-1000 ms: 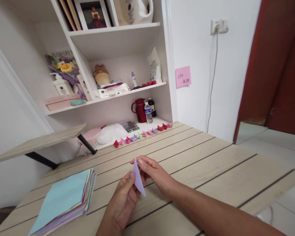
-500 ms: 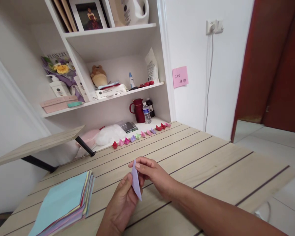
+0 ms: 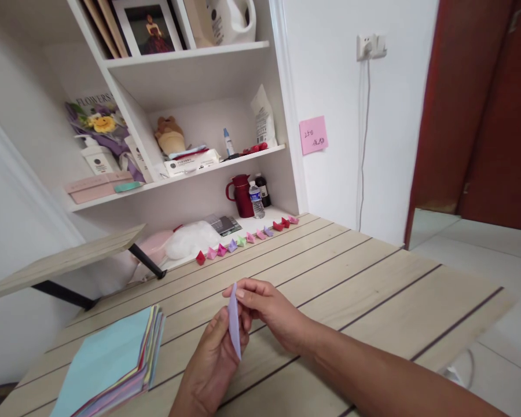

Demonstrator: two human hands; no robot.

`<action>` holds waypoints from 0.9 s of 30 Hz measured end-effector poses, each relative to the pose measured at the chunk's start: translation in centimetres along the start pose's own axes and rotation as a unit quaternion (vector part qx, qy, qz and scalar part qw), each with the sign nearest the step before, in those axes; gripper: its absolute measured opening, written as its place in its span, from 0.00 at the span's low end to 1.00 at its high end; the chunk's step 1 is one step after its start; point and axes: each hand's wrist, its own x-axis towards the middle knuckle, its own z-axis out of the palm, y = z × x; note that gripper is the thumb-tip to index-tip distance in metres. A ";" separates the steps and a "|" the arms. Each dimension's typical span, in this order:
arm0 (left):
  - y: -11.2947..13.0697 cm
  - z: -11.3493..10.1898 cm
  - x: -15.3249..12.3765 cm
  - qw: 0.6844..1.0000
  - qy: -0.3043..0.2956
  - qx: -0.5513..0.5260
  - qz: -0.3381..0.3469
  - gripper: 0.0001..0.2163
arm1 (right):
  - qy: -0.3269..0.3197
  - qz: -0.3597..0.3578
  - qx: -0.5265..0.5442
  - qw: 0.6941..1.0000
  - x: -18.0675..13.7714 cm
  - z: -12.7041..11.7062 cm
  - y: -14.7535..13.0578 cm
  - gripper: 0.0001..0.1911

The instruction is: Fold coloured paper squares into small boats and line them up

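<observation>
A small folded piece of lilac paper [image 3: 234,327] is held upright above the table, seen nearly edge-on. My left hand [image 3: 215,353] pinches its lower left side, thumb on the near face. From the right, my right hand [image 3: 263,301] grips its upper end between thumb and fingers. Some fingertips of both hands are hidden behind the paper. To the left of my hands lies a stack of coloured paper [image 3: 108,353] with a light blue sheet on top. A row of small folded paper boats [image 3: 241,241] in red, pink, purple and green lines the table's far edge.
The slatted wooden table [image 3: 330,278] reaches to white shelves [image 3: 200,55]. A raised wooden stand [image 3: 65,255] with black legs is at left. A red jug [image 3: 243,197] and a water bottle [image 3: 256,200] stand behind the boats.
The lilac paper has turned a little more edge-on and upright in my hands. The whole view has shifted slightly; both hands keep their grip.
</observation>
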 end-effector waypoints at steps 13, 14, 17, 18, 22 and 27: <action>0.1 0.1 0.3 1.000 -0.001 0.002 -0.003 0.12 | -0.012 -0.006 0.006 1.000 -0.1 -0.1 0.0 0.22; 0.1 0.0 0.3 1.000 0.001 0.002 -0.003 0.12 | -0.017 -0.009 0.005 1.000 -0.1 -0.1 0.1 0.22; 0.1 0.0 0.2 1.000 0.010 -0.002 0.001 0.11 | -0.032 -0.005 -0.003 0.999 -0.3 -0.2 0.1 0.21; 0.1 0.0 0.2 1.000 0.015 -0.004 0.003 0.11 | -0.036 0.000 -0.006 0.999 -0.3 -0.2 0.1 0.22; 0.1 0.1 0.2 0.999 0.029 -0.015 0.007 0.12 | -0.046 0.010 -0.008 0.999 -0.5 -0.1 0.1 0.25; 0.1 0.1 0.2 0.999 0.034 -0.022 0.001 0.13 | -0.067 0.004 0.002 0.998 -0.4 -0.3 0.2 0.25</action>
